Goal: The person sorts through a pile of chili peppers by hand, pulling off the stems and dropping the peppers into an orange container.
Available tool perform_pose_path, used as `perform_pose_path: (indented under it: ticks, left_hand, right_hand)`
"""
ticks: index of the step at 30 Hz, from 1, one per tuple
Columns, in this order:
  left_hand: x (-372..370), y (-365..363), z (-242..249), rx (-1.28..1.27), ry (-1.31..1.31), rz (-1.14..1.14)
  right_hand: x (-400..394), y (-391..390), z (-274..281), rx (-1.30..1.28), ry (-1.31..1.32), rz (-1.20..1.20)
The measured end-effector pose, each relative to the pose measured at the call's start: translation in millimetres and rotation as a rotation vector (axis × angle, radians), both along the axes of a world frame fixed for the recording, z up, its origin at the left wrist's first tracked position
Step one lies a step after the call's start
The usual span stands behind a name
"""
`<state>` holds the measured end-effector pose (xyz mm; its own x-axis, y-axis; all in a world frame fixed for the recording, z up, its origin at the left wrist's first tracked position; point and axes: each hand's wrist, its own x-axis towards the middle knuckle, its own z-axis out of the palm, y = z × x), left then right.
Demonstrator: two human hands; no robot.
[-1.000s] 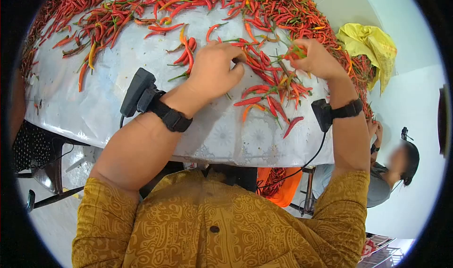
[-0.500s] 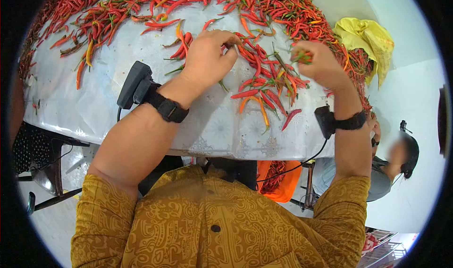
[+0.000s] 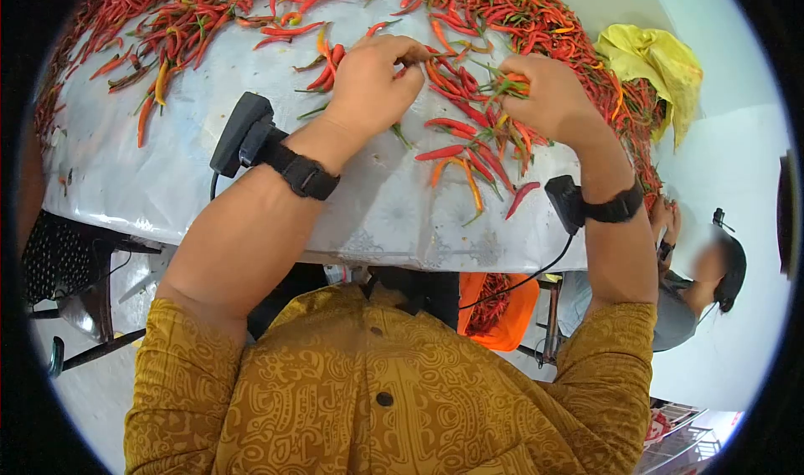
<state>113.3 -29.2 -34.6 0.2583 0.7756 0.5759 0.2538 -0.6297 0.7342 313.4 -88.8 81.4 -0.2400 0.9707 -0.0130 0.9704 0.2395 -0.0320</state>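
Observation:
My left hand (image 3: 377, 86) is over the table (image 3: 276, 165), its thumb and forefinger pinched near the end of a chili; more chilies stick out beneath its palm. To its right, my right hand (image 3: 544, 98) has its fingers curled round several chilies (image 3: 511, 83), with green stems showing at the fingertips. Between and below the hands lies a loose group of red and orange chilies (image 3: 492, 167). Whether the left fingers grip the chili tip is too small to tell.
A large heap of red chilies (image 3: 502, 10) spans the table's far side. A yellow sack (image 3: 649, 56) lies at the right. Below the table edge is an orange crate (image 3: 519, 316) with chilies. A person (image 3: 682, 303) sits at the right.
My right hand has moved left and slightly down, closer to my left hand, with the chilies still in its fingers. My left hand has shifted slightly.

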Motion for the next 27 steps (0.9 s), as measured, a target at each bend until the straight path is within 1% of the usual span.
perform_pose_path:
  ticks: [2,4,5,7,11,13,17,20,22,24,26,27]
  left_hand:
    - [0,-1,0,0.011,-0.003,-0.002]
    - [-1,-2,3,-0.015,-0.011,-0.009]
    - [-2,-2,4,-0.016,-0.013,-0.009]
    - [-3,-3,5,-0.043,0.007,-0.015]
    - [-2,-2,5,-0.063,-0.035,-0.035]
    - [-2,0,2,-0.076,-0.064,-0.022]
    - [-4,0,1,-0.059,-0.086,0.000]
    - [-4,-1,3,-0.055,-0.039,0.008]
    - [-4,1,4,-0.063,-0.013,-0.007]
    - [-4,-1,6,-0.077,-0.022,-0.006]
    - [-5,-1,6,-0.092,-0.030,-0.006]
    - [-5,-1,5,-0.086,-0.031,-0.012]
  right_hand:
    - [7,-11,1,0.044,0.027,0.022]
    - [6,-26,-2,0.017,-0.060,0.096]
    - [4,-33,-4,0.016,-0.062,0.096]
    - [-4,-42,-10,-0.004,0.029,0.192]
    - [-29,-40,-32,0.025,0.041,0.260]
    - [-38,-32,-46,0.069,0.039,0.333]
    - [-44,-17,-61,0.000,-0.007,0.356]
    - [-35,-6,-52,0.035,-0.042,0.304]
    - [-27,-4,-35,0.134,0.039,0.156]
    - [-16,-7,-24,0.150,0.046,0.148]
    - [-16,-25,-5,-0.047,0.004,0.027]
    - [-11,-33,-5,-0.048,0.003,0.027]
